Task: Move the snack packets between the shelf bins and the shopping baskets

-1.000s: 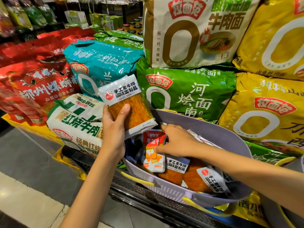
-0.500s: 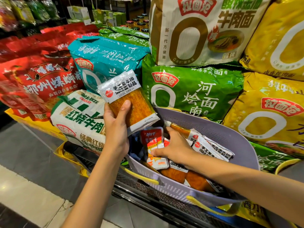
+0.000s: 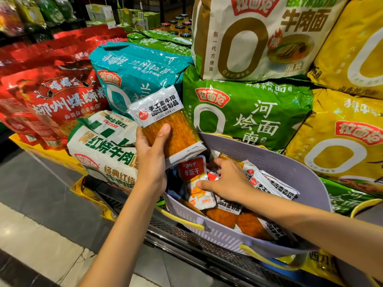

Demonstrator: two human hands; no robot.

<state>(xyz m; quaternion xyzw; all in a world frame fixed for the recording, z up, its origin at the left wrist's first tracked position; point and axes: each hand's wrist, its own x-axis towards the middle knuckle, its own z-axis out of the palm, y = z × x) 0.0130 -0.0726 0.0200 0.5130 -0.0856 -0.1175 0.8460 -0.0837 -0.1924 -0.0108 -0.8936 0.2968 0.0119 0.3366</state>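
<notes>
**Partway through: one packet in hand, a pile in the basket**

Gripping one orange snack packet [image 3: 165, 123] in the left hand [image 3: 152, 156], thumb across the front, fingers behind. Holding it upright and slightly tilted, just above the ten o'clock rim of the lavender basket [image 3: 279, 162].

Reaching into that basket with the right hand [image 3: 226, 181], palm down, fingers spread over the pile. Touching a red-and-white packet [image 3: 194, 183] with the thumb at nine o'clock of the hand. No visible pinch on anything there. Hands apart, the left up at ten o'clock of the right.

Probably somewhere in the middle of the task. Impossible to tell from this alone whether filling or emptying the basket. Yet to be handled if emptying:
- white-labelled orange packets [image 3: 273, 185] at three o'clock of the right hand
- more of the same [image 3: 248, 222] at five o'clock
- the red-and-white one

No shelf bin for the held packet in view, so no telling its destination.

Around the basket, only stacked noodle bags:
- white-and-green [image 3: 103, 150] at nine o'clock
- teal [image 3: 134, 71] at eleven
- green [image 3: 248, 112] at twelve
- yellow [image 3: 342, 152] at two
</notes>
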